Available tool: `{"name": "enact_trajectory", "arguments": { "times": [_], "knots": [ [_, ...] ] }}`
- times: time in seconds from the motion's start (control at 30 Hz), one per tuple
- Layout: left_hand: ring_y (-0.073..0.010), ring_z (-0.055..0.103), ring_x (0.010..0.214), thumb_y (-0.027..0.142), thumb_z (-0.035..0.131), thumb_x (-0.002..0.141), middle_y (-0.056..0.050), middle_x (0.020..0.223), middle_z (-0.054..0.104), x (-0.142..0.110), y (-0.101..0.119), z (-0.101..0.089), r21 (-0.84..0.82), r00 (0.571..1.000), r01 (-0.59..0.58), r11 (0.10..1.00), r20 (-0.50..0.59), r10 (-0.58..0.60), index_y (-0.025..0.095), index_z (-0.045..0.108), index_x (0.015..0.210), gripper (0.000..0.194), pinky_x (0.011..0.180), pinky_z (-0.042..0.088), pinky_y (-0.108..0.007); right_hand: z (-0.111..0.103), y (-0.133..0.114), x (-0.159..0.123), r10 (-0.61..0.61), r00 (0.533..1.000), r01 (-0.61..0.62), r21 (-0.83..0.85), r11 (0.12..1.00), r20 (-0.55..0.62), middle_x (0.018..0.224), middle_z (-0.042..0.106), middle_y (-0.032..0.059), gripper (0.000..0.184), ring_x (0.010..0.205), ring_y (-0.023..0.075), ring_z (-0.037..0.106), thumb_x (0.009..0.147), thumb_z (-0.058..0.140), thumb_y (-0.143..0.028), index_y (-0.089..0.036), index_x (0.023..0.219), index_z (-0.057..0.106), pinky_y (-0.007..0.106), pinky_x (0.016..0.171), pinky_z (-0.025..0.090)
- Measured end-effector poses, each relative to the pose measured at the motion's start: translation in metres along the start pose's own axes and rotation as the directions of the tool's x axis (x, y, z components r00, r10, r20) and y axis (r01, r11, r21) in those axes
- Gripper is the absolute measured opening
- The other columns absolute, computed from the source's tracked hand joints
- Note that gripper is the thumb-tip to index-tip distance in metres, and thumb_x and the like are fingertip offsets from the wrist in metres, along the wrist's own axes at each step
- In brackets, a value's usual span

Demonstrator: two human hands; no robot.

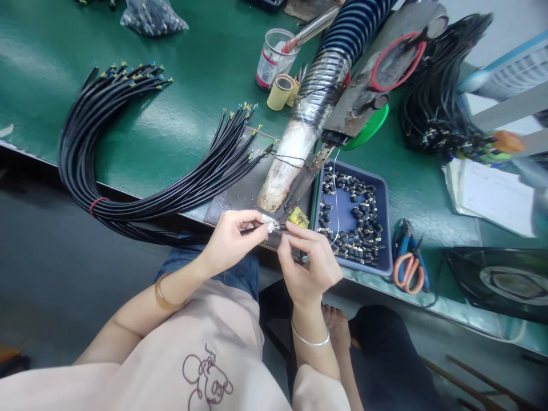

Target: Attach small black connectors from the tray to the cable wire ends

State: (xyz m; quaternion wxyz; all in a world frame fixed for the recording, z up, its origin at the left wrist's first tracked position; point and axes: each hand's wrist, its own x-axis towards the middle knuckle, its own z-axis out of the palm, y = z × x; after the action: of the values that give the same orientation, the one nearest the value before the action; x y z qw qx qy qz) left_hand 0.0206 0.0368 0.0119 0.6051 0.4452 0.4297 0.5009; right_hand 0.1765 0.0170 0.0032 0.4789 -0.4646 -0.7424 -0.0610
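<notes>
- Over the near edge of the green bench, the left hand is angling inward, thumb and forefinger gripping a black cable; a white wrap is covering one fingertip.
- Just beside it, the right hand is facing the left, thumb and forefinger pinching a small dark part, its details too small to make out.
- Right of the right hand, a blue tray is holding many black connectors around its bare middle.
- Well beyond both hands, a clear cup is holding a long tool, and a tan tube is standing near it.
- Between the two hands' fingertips, the cable's end is lying close to the small dark part; whether they are touching cannot be told.
- Left of the left hand, a bundle of black cables is curving round.
- Just beyond the fingertips, a plastic-wrapped hose is pointing down.
</notes>
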Motion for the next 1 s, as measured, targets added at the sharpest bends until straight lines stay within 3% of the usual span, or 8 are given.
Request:
{"name": "enact_trajectory", "arguments": {
  "times": [0.4,0.73,1.0],
  "knots": [
    [-0.0145,0.065,0.069,0.026,0.075,0.076,-0.003,0.073,0.072,0.0011,0.0002,-0.0002,0.046,0.999,-0.005,0.999,-0.039,0.006,0.013,0.072,0.074,0.014,0.066,0.054,-0.022,0.0014,0.0011,0.0020,-0.026,1.000,0.026,0.004,1.000,-0.010,0.093,0.080,0.0051,0.019,0.077,0.0159,0.078,0.085,0.071,-0.008,-0.023,0.083,0.060,0.026,0.069,0.065],
    [-0.0131,0.064,0.068,0.022,0.069,0.080,-0.003,0.073,0.071,-0.0002,0.0031,0.0026,0.084,0.999,-0.001,0.996,0.042,-0.002,0.012,0.071,0.075,0.011,0.065,0.053,-0.021,-0.0031,0.0012,0.0012,-0.028,0.999,0.027,-0.022,0.999,-0.037,0.086,0.080,0.0031,0.018,0.071,0.0148,0.077,0.086,0.071,-0.009,-0.022,0.082,0.060,0.025,0.066,0.062],
    [-0.0103,0.061,0.055,0.019,0.070,0.077,0.000,0.058,0.064,0.0021,0.0029,0.0001,-0.004,0.995,0.075,0.997,0.073,-0.074,0.013,0.065,0.068,0.012,0.060,0.053,-0.021,-0.0007,0.0002,0.0007,-0.010,1.000,0.010,-0.019,1.000,-0.007,0.093,0.080,0.0052,0.015,0.080,0.0161,0.078,0.087,0.073,-0.009,-0.021,0.088,0.065,0.026,0.074,0.063]
  ]
}}
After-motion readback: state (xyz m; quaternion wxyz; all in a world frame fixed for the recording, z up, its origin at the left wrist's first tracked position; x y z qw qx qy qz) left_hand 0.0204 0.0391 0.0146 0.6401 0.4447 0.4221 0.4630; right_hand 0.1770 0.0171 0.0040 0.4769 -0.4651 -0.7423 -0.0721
